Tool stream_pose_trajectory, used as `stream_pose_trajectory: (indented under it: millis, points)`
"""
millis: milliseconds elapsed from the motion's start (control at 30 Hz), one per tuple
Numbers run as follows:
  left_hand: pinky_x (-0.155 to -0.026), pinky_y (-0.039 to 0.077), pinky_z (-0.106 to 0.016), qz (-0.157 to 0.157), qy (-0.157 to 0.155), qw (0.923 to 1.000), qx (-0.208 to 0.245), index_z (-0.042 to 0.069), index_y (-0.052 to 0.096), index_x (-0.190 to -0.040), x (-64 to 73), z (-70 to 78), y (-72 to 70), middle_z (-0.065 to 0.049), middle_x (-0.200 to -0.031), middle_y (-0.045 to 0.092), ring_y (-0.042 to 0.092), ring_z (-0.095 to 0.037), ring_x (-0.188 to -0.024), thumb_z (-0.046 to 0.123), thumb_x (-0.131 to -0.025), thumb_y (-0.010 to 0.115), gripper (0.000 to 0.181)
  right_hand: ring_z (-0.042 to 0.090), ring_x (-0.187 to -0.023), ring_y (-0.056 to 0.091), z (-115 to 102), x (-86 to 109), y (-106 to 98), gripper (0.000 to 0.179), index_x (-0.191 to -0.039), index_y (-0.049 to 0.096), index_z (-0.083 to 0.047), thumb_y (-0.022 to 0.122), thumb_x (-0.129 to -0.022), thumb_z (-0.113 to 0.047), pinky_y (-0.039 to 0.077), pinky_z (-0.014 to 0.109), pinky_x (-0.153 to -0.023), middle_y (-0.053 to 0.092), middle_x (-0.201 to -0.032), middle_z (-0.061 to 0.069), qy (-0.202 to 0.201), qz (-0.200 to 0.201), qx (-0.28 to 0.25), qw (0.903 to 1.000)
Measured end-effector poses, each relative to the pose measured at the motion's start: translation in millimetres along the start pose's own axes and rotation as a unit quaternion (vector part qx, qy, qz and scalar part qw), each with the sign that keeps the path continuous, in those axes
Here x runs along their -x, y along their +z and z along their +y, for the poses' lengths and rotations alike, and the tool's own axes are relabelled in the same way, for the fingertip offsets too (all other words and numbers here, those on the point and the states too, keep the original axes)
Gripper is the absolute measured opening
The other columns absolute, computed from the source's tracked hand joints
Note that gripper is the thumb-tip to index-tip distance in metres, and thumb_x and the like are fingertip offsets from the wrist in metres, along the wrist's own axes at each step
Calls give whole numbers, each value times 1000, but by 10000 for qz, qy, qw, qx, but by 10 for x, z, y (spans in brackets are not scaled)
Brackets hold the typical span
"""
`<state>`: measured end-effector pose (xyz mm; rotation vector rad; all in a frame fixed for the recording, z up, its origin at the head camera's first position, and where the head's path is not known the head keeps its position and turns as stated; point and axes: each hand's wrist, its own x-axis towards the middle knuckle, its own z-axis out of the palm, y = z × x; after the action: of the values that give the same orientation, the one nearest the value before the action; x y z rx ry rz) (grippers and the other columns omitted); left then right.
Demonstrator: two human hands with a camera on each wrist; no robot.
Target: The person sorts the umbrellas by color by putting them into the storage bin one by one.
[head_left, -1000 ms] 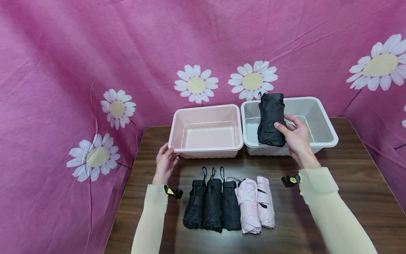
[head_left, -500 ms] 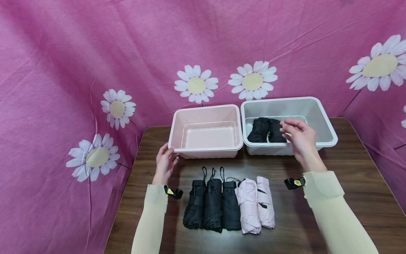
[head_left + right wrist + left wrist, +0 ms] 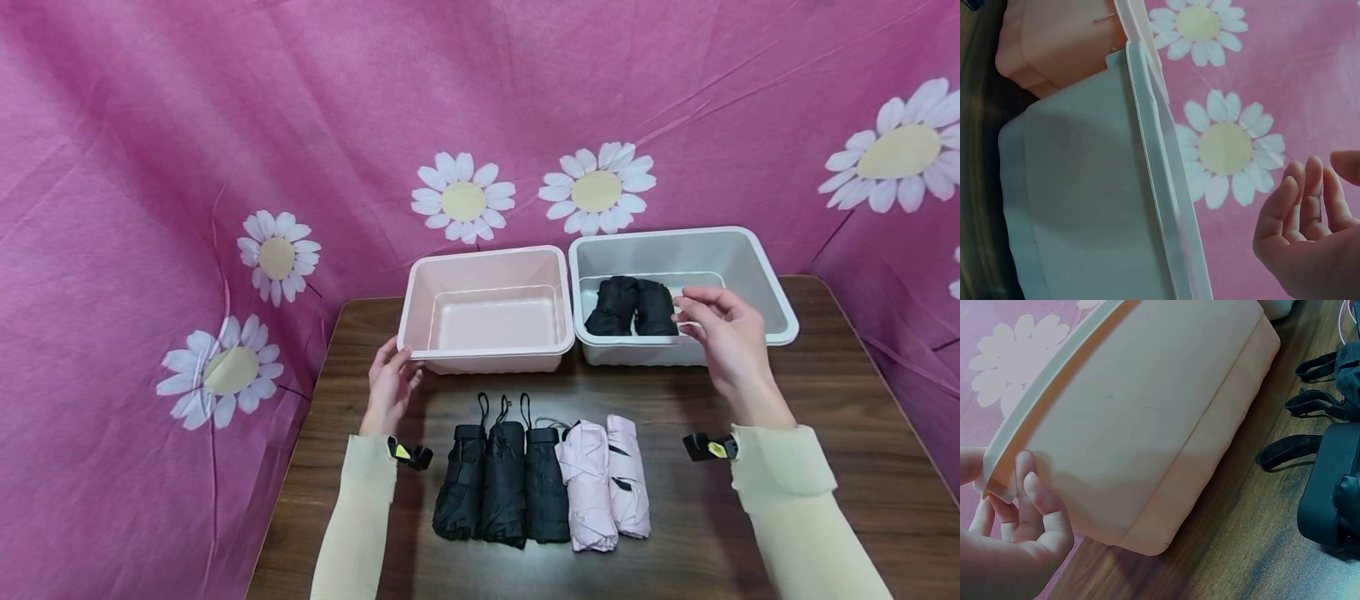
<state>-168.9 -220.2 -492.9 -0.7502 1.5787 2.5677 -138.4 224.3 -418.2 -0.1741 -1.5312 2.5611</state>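
Observation:
My left hand [image 3: 389, 388] is at the front left corner of a pink plastic bin [image 3: 487, 354]. In the left wrist view, the fingers [image 3: 1041, 500] curl under the bin's rim [image 3: 1054, 374] and pinch it. Above the front right part of a grey bin [image 3: 690, 234], my right hand [image 3: 727, 346] hovers with loosely bent fingers and nothing in them. Two folded black umbrellas, a left one [image 3: 613, 307] and a right one [image 3: 656, 308], lie side by side in the grey bin's left part. The right wrist view shows that hand [image 3: 1310, 231] beyond the grey rim.
In front of the bins, three black folded umbrellas [image 3: 504, 483] with wrist loops and two pale pink ones [image 3: 588, 487] lie in a row on the wooden table [image 3: 840, 433]. Behind the table hangs a pink cloth [image 3: 360, 125] with white daisies.
My right hand has let go of a black umbrella, which now lies in the grey bin beside another. The hand has drawn back to the right. My left hand stays put.

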Motion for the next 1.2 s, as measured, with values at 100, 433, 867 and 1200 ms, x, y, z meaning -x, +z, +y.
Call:
stream_pose_trajectory:
  millis: [100, 433, 867, 1200]
  points:
    - [-58, 47, -21, 4, -11, 10000, 8, 24, 51, -116, 2, 3, 2, 2, -84, 62, 61, -12, -63, 6, -95, 56, 28, 9, -68, 68, 12, 87, -25, 11, -94, 69, -8, 66, -88, 0, 55, 18, -63, 73, -81, -2, -48, -68, 363, 9993]
    - [-58, 47, -21, -38, -8, 10000, 20, 23, 51, -114, 9, 11, -4, 3, -80, 63, 62, -11, -62, 6, -95, 56, 26, -3, -74, 62, 331, 420, -159, 28, -121, 54, -1, 59, -93, -7, 54, 17, -66, 65, -86, -18, 158, -552, 3322, 9415]
    - [-59, 47, -21, -15, -9, 10000, -10, 23, 52, -116, 9, 12, 2, 3, -82, 64, 63, -12, -64, 7, -95, 58, 27, 26, -91, 60, 925, 832, -337, 69, -136, 37, 11, 65, -90, -32, 49, 31, -72, 57, -116, 29, 1423, -1269, 5273, 8280]
    - [-59, 47, -22, -16, -27, 10000, 46, 23, 51, -116, 2, 2, -8, 2, -82, 64, 63, -12, -64, 7, -95, 58, 27, 43, -110, 52, 1127, 1099, -337, 82, -135, 36, 12, 70, -84, -43, 44, 56, -91, 55, -117, 31, 1624, -1473, 5768, 7869]
